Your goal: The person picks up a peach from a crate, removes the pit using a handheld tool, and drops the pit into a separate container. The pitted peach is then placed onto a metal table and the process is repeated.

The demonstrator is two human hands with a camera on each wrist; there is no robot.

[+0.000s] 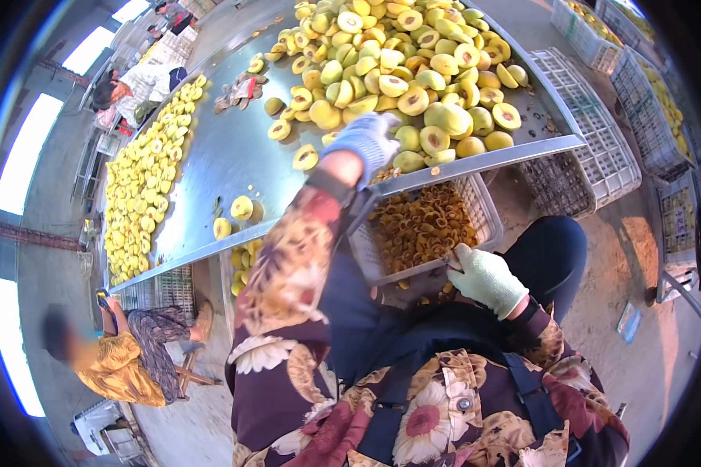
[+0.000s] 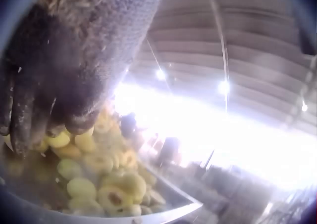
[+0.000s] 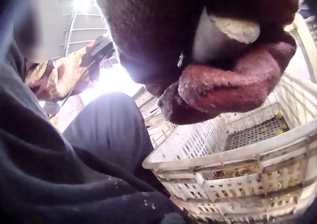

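Observation:
My left hand [image 1: 370,144], in a light knit glove, reaches over the table edge to the near side of a heap of halved yellow-green peaches [image 1: 413,101]. In the left wrist view its dark-stained fingers [image 2: 22,115] hang loosely down over the fruit [image 2: 81,189], with yellow peaches right at the fingertips. My right hand [image 1: 487,280], in a pale glove, stays low by my knee. Its fingers curl round a short grey stick-like thing with a pale end [image 3: 240,30]; the rest of that thing is hidden in the glove.
A white crate [image 1: 487,210] of brown curled scraps [image 1: 420,226] stands under the metal table [image 1: 234,163]. More halves [image 1: 152,187] line the table's left side; gloves [image 1: 240,92] lie farther back. Stacked crates [image 1: 592,132] stand at right. A person [image 1: 125,350] sits at left.

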